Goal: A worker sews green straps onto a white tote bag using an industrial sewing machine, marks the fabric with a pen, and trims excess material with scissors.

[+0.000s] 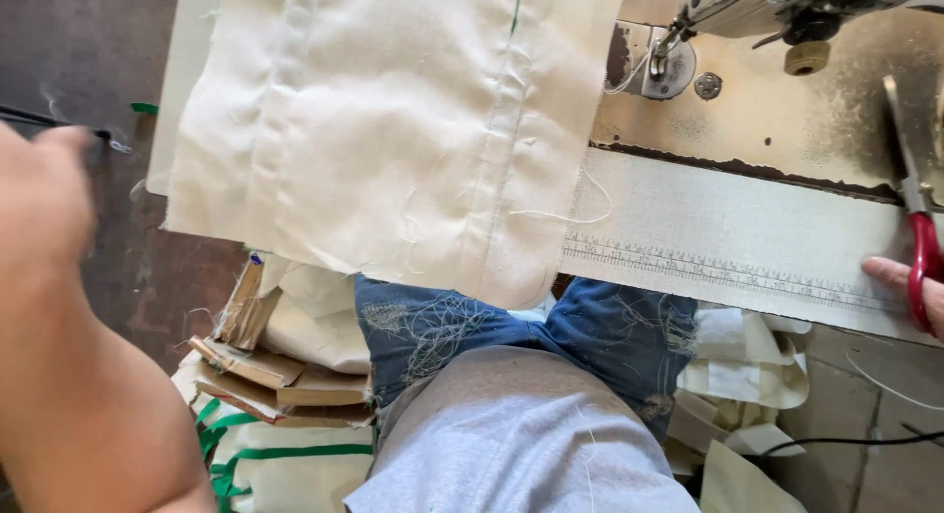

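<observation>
The cream cloth (pixel 393 129) lies flat, stitched, over the counter (pixel 747 242) edge left of the sewing machine (pixel 747 11), cleared from the needle, while the right hand (pixel 910 287) clamps red-handled scissors (pixel 919 228) and the blurred left hand (pixel 39 193) hangs aside, grip unclear.

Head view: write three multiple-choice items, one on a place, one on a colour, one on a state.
1. Where does the cream cloth lie?
A. across the sewing table, hanging over its near edge
B. on the floor
C. folded on the lap

2. What colour are the scissors' handles?
A. green
B. black
C. red

3. What is the right hand doing?
A. resting empty
B. holding the scissors
C. pinching thread

Answers:
1 A: the cloth drapes over the table edge.
2 C: a red loop shows at the fingers.
3 B: fingers pass through the handle; the left hand is blurred and off the cloth.
</observation>
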